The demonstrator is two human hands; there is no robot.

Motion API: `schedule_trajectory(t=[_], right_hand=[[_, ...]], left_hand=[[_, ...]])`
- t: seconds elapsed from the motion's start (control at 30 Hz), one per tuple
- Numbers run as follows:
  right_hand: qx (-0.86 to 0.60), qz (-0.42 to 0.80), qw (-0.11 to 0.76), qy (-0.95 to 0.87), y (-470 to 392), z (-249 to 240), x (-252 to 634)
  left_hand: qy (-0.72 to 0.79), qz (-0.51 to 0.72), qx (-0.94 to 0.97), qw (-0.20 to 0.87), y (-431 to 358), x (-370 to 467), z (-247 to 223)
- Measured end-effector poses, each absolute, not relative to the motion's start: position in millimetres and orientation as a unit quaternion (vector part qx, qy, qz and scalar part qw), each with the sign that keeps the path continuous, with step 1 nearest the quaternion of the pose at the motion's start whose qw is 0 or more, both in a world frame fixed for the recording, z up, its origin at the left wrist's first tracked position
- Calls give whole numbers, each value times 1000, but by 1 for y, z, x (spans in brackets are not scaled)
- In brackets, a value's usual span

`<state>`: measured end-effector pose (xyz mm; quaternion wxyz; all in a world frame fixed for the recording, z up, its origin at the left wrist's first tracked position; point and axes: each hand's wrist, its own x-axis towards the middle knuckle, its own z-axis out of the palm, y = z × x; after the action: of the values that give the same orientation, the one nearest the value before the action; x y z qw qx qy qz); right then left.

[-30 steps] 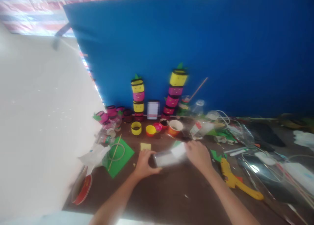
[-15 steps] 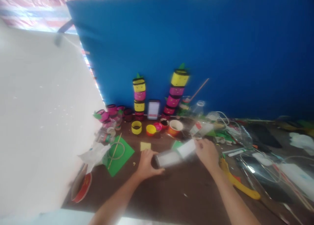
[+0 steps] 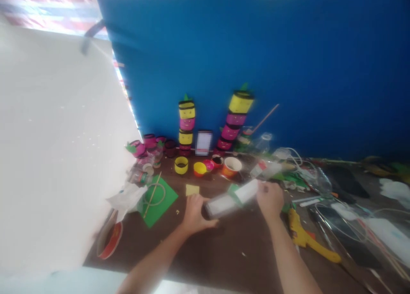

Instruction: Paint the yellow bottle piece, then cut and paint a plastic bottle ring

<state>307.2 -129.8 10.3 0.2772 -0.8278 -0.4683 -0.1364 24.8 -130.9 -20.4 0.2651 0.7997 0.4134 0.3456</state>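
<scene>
My left hand is around the near-left end of a clear, tube-like piece that looks white inside, fingers above it and thumb below. From its other end a white strip runs up to the right, where the fingertips of my right hand pinch it. Blur hides whether tube and strip are one piece. A bit of green paper shows behind them. Just beyond my left fingers lies a small yellow paper. A yellow glue gun rests right of my right forearm.
Two stacks of yellow and pink rings stand against a blue board. Small cups and a paper cup sit before them. Green sheet and red-rimmed ring lie left; cables, bottles and a dark tablet-like slab crowd the right.
The view has shifted slightly, so most things appear a little further right. The white strip and tube stay between my hands, with more green paper visible behind them.
</scene>
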Motion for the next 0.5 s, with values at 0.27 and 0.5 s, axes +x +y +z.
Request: schedule_trajectory(t=[0.27,0.5], right_hand=[[-847,-102,372,-365,-147,42,330],[-805,6,499,-322,-202,82,356]], left_hand=[[411,349,802,256,-131,18,-26],[417,337,800,267,-127,15,-24]])
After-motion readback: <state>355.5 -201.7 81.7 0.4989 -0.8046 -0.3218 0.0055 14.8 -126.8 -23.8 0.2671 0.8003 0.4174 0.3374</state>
